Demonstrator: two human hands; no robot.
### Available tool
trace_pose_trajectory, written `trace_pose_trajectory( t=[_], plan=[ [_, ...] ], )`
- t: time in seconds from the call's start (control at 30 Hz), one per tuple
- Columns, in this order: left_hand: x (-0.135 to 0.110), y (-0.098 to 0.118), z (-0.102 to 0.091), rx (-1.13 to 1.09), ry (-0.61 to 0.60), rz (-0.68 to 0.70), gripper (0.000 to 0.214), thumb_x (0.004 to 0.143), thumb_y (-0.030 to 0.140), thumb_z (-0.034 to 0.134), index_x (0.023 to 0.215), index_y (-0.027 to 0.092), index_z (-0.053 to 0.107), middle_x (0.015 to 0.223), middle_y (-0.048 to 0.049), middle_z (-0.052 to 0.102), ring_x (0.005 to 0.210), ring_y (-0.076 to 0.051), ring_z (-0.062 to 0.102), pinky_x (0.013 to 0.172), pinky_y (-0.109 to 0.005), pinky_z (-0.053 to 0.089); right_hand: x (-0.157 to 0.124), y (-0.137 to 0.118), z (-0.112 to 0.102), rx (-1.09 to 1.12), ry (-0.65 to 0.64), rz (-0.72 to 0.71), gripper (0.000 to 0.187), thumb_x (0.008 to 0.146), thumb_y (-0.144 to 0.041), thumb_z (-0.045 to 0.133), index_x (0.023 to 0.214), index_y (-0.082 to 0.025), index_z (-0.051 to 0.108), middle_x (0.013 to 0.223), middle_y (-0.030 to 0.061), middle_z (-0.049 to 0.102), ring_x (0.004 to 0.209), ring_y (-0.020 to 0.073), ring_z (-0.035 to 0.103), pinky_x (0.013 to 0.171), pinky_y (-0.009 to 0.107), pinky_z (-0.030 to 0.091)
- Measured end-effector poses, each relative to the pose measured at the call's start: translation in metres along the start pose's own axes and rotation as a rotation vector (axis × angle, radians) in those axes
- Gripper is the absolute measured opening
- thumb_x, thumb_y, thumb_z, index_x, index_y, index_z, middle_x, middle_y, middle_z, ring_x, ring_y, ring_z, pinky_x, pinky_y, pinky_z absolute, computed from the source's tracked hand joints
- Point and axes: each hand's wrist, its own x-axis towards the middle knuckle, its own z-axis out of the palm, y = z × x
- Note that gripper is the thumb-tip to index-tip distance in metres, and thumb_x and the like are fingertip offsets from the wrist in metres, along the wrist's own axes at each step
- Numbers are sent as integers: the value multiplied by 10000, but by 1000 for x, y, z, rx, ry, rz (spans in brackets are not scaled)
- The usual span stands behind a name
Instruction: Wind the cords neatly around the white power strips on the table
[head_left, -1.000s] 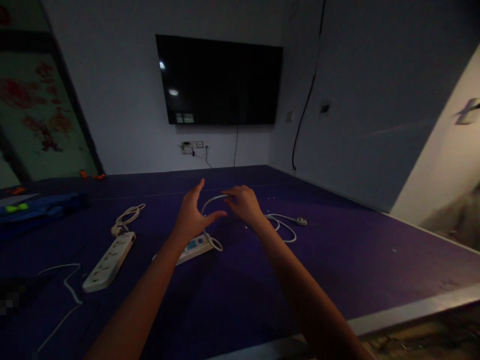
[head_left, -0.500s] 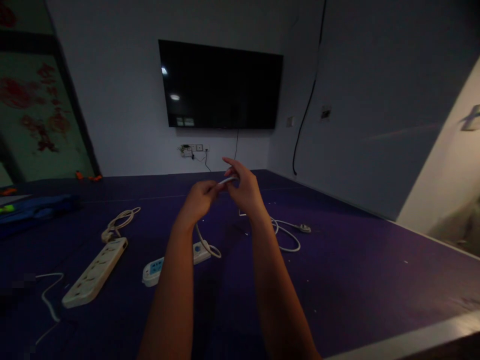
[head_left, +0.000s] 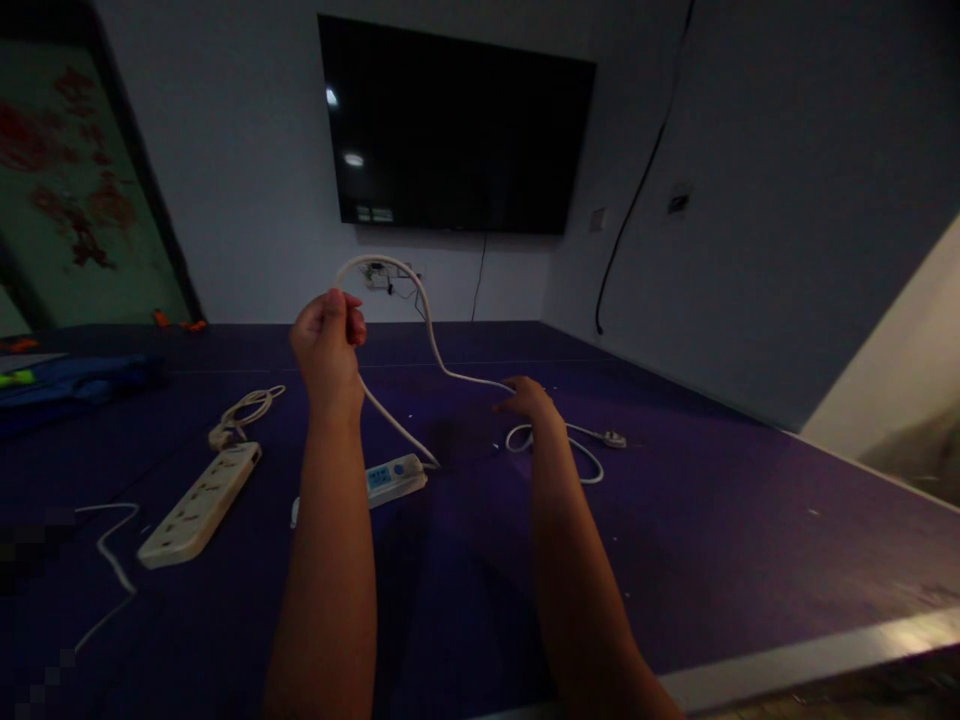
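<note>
My left hand point(head_left: 328, 335) is raised and closed, pinching a white power cable point(head_left: 429, 315) between thumb and fingers. From this hand the cable arches up and over to the right, while its other stretch drops to a white power strip point(head_left: 397, 478) with blue sockets. My left forearm hides part of that strip. Over the right stretch of cable, my right hand point(head_left: 529, 398) reaches low with thumb and fingers apart; whether it touches the cable is unclear. Beyond the wrist, the cable loops on the purple surface and ends in a plug point(head_left: 614, 439).
A second, longer white power strip point(head_left: 202, 505) lies at left with its coiled cord point(head_left: 251, 405) behind it. Further left are a thin white cable point(head_left: 112, 560) and blue cloth point(head_left: 97, 380). A television point(head_left: 457, 130) hangs on the wall above the purple surface point(head_left: 697, 520).
My hands have moved apart from close together: the left up and leftward with the cable, the right lower and to the right. A cable arch now spans between them. The view has tilted down.
</note>
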Motion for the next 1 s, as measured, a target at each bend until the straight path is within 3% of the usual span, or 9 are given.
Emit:
trace_pose_trajectory(
  t=[0.2, 0.3, 0.43, 0.53, 0.63, 0.73, 0.83, 1.0],
  plan=[
    [8, 6, -14, 2, 85, -61, 273, 804, 365, 587, 595, 192, 558, 447, 51, 431, 409, -59, 393, 403, -177, 320, -4, 13, 10, 42, -197, 158, 47, 588, -138, 708, 579, -147, 662, 453, -6, 565, 452, 108, 533, 491, 203, 380],
    [8, 5, -12, -6, 90, -55, 259, 816, 336, 573, 607, 183, 568, 452, 50, 443, 408, -56, 396, 403, -174, 320, -4, 7, 10, 88, -199, 198, 228, 697, -178, 622, 472, -146, 598, 345, -21, 462, 365, 84, 450, 438, 197, 337],
    [5, 1, -8, -10, 54, -54, 185, 802, 306, 587, 671, 175, 593, 487, 49, 485, 412, -52, 418, 415, -171, 335, -4, -11, -5, 204, -181, 193, 304, 799, -253, 531, 529, -137, 607, 375, -22, 470, 344, 63, 395, 398, 188, 296],
    [2, -2, -2, -10, 9, -93, 180, 783, 330, 608, 693, 177, 574, 518, 47, 521, 418, -53, 447, 430, -169, 360, -5, -32, -23, 346, -152, 181, 322, 792, -371, 562, 573, -138, 603, 418, -35, 474, 353, 49, 362, 379, 183, 271],
    [-2, -5, 5, -26, -37, -152, 212, 783, 355, 607, 683, 185, 527, 536, 38, 555, 431, -62, 482, 444, -171, 389, -10, -55, -42, 732, -113, 160, 313, 753, -406, 614, 583, -145, 578, 494, -26, 524, 389, 44, 391, 376, 173, 283],
    [-8, -5, 12, -12, -132, -216, 223, 811, 355, 572, 685, 192, 488, 572, 13, 595, 458, -75, 519, 466, -183, 420, -17, -73, -53, 980, -150, 64, 258, 752, -372, 630, 629, -149, 587, 553, -11, 561, 442, 51, 440, 401, 167, 347],
    [-17, -5, 20, 53, -283, -300, 198, 821, 342, 557, 721, 195, 470, 636, -12, 626, 517, -91, 561, 522, -205, 457, -20, -86, -56, 1143, -167, -59, 190, 738, -334, 655, 802, -158, 622, 631, -1, 603, 531, 77, 522, 479, 187, 438],
    [-35, -18, 35, 228, -497, -356, 233, 727, 289, 656, 744, 185, 449, 722, -5, 590, 674, -123, 592, 633, -247, 474, -18, -102, -50, 1248, -86, -244, 300, 766, -326, 634, 1022, -186, 565, 673, -29, 595, 588, 84, 562, 573, 217, 485]
  ],
)
